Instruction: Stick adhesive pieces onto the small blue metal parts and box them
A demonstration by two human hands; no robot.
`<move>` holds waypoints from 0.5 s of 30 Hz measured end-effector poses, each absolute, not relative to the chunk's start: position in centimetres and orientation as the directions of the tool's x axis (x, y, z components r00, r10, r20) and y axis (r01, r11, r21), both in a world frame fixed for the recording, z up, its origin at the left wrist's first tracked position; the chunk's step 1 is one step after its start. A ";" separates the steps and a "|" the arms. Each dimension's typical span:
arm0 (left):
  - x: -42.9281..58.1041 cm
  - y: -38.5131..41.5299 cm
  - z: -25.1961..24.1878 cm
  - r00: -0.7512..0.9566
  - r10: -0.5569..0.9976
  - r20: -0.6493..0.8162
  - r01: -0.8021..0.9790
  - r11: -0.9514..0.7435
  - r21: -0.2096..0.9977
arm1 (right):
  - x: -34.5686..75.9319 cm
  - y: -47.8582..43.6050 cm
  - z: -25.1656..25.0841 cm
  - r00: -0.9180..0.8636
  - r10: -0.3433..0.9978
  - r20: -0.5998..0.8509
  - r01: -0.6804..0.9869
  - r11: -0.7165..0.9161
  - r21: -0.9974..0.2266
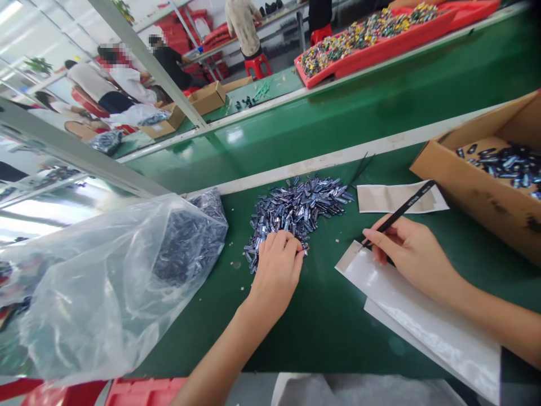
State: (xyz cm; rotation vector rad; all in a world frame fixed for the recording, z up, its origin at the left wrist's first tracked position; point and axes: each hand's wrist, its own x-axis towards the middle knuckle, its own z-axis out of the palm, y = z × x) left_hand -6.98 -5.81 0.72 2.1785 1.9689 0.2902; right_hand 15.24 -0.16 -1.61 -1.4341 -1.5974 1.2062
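My left hand (279, 265) reaches into a heap of small, shiny, dark-blue elongated pieces (296, 206) on the green table. Its fingers are curled, and one such piece shows at the thumb and index fingertips. Black tweezers (401, 211) are gripped in my right hand (408, 251), their tips pointing down at the near end of a white glossy backing sheet (422, 304). What lies between the tips is too small to make out. A second white sheet (376, 311) is partly hidden under the first. Behind the right hand lies a short beige-and-white strip (376, 198).
A large clear plastic bag (105, 293) with dark pieces lies at left. On the right stands a cardboard box (477, 197) holding similar pieces. Beyond a green conveyor belt (262, 135), a red tray (321, 79) carries colourful small parts. Several people sit or stand farther back.
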 end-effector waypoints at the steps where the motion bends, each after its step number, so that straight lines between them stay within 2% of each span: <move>1: -6.9 -5.8 0.8 0.109 0.994 0.022 0.948 -0.111 0.297 | 15.2 -0.2 -1.6 -0.174 0.980 -0.100 0.361 -0.031 -0.932; 5: -6.4 -5.6 1.5 0.190 0.982 -0.001 0.876 -0.169 0.452 | 15.3 -0.2 -1.6 -0.179 0.979 -0.098 0.349 -0.030 -0.937; 11: -4.7 -4.9 1.8 0.375 0.918 -0.131 0.858 -0.290 0.425 | 15.4 -0.2 -1.7 -0.188 0.980 -0.073 0.323 -0.009 -0.946; 13: -4.1 -4.6 1.8 0.388 0.914 -0.122 0.833 -0.291 0.471 | 15.5 -0.2 -1.7 -0.190 0.980 -0.062 0.311 0.000 -0.951; 15: -3.6 -4.3 1.9 0.352 0.928 -0.119 0.791 -0.227 0.569 | 15.5 -0.2 -1.6 -0.193 0.980 -0.051 0.290 0.008 -0.957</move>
